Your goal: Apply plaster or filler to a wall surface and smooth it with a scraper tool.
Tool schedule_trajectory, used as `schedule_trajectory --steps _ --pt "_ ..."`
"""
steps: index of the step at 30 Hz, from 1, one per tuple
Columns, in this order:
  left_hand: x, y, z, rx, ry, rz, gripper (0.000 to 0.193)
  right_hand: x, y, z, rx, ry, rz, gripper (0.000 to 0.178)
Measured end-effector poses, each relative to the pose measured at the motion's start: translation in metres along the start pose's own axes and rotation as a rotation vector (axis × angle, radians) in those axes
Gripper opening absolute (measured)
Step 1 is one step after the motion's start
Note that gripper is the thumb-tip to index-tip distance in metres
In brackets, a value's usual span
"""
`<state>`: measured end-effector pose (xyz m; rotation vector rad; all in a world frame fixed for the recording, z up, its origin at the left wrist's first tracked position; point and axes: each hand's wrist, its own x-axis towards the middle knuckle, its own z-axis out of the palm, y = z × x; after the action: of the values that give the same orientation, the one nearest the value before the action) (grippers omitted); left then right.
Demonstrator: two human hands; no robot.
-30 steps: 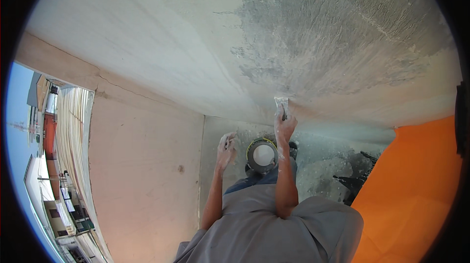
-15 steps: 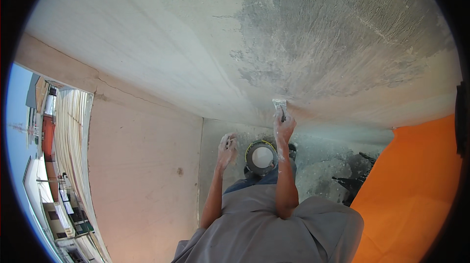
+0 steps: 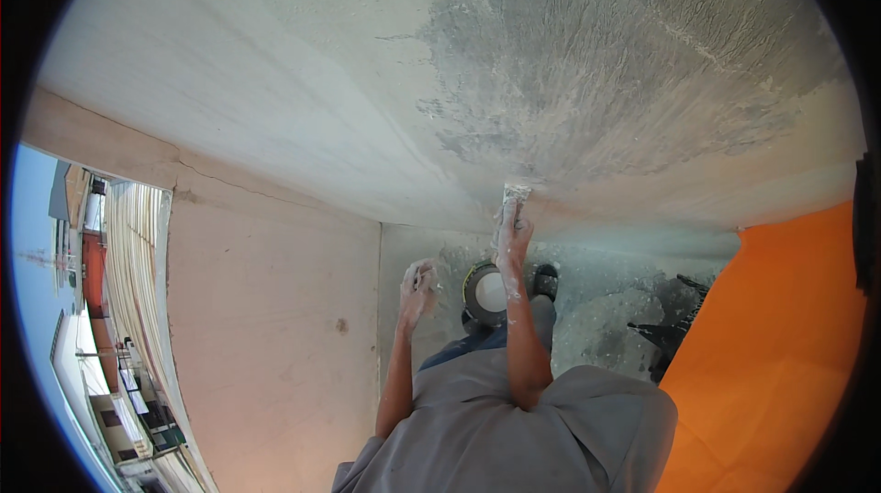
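My right hand point(image 3: 514, 238), smeared with white paste, grips a putty knife point(image 3: 517, 193). Its paste-coated blade rests against the wall point(image 3: 587, 117), low down where a rough grey patch meets paler plaster. My left hand point(image 3: 418, 288) is held out to the left, also white with paste. Its fingers are curled, and whatever they may hold is hidden. Between and below the hands stands a round bucket point(image 3: 472, 303) with a dark inside and white paste in it. My right forearm partly covers its right side.
An orange sheet point(image 3: 762, 337) hangs at the right. A black object point(image 3: 663, 337) lies on the paste-spattered floor point(image 3: 601, 296) beside it. My foot in a black sandal point(image 3: 545, 282) is right of the bucket. A low side wall point(image 3: 275, 337) stands left, with buildings beyond.
My right hand has shifted a little left with the putty knife, its blade still at the wall. My left hand has moved slightly left and down. More of the sandalled foot shows.
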<state>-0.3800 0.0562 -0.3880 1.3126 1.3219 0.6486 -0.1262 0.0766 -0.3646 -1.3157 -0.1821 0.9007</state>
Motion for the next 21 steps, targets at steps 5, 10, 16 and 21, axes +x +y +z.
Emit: schedule_trajectory --steps 5,10,16,21 --pt "-0.002 -0.006 -0.006 0.004 -0.017 0.074 0.035 -0.007 -0.010 0.010 0.210 -0.071 0.071 0.050" --pt "0.001 -0.006 -0.013 0.012 -0.032 0.042 0.036 0.000 -0.017 -0.005 -0.512 0.236 -0.407 0.039" --pt "0.012 -0.010 -0.012 0.026 -0.026 0.036 0.036 -0.012 -0.052 -0.017 -0.863 0.241 -0.612 0.034" --pt "0.013 -0.013 0.001 0.014 -0.089 0.005 0.035 -0.009 -0.055 -0.021 -0.893 0.226 -0.638 0.032"
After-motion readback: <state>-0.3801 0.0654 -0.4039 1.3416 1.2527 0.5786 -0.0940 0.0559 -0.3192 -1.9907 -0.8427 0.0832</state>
